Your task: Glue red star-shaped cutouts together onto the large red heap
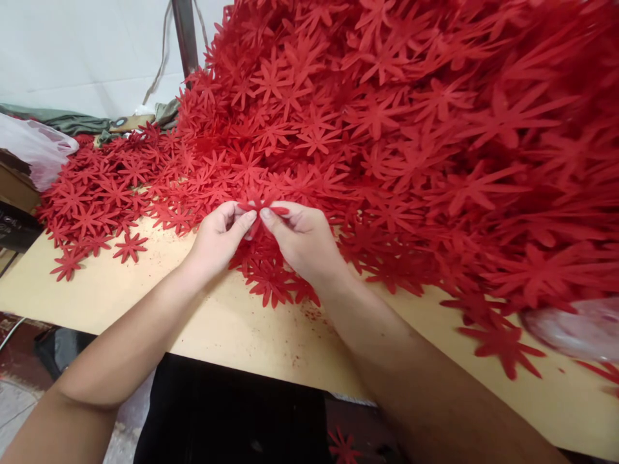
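Note:
Between my two hands is a red flower-shaped cutout (261, 198) with several narrow petals. My left hand (223, 231) pinches its left side between thumb and fingers. On the other side, my right hand (300, 235) grips it the same way, the two thumbs close together near its middle. Some of the fingertips are hidden behind the cutout. Just under the hands, more red cutouts (271, 280) lie loose on the pale table (227, 328).
A tall heap of red cutouts (387, 122) fills the back and right. A lower pile (91, 193) spreads left, near a white plastic bag (33, 145). Clear plastic (575, 325) lies at right. A metal post (185, 38) stands behind. One cutout (344, 446) is below the table edge.

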The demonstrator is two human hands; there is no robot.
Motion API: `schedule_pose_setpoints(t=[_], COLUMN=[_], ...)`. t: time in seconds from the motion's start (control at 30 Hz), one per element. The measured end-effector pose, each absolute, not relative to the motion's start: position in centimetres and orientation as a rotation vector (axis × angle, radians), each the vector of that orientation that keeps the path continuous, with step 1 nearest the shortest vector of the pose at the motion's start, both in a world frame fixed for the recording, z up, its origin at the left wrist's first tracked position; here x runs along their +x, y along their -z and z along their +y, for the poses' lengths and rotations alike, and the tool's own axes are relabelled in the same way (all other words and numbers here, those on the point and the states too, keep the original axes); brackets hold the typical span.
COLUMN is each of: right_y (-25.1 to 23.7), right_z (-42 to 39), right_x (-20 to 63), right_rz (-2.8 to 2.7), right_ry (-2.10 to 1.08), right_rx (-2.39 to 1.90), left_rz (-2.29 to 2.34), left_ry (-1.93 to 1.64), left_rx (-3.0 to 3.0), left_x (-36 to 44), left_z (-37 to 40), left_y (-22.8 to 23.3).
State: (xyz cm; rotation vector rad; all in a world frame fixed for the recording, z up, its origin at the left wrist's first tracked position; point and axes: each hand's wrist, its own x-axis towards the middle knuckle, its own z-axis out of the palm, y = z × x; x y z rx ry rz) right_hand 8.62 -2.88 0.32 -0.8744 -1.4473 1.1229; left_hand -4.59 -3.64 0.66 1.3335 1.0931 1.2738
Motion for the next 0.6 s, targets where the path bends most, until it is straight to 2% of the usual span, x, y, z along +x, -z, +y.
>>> schedule_pose_setpoints(t=[0.17, 0.37, 0.6], right_y=[-0.8, -0.8, -0.4], right_z=[-2.5, -3.1, -3.2], right_x=[9.5, 9.0, 8.4], right_rz=[-1.361, -1.564, -1.598], right_ry=[-0.908, -0.756, -0.838], right_rx=[-1.100, -1.181, -1.180], left_rz=[1.249, 1.196, 0.995], left_ry=[-1.433, -1.468, -1.329], left_rx=[1.526, 1.720, 1.344], left_x=[-5.5, -5.1, -4.6], left_z=[-3.4, -4.2, -4.0], left_y=[-0.3, -0.7, -0.4])
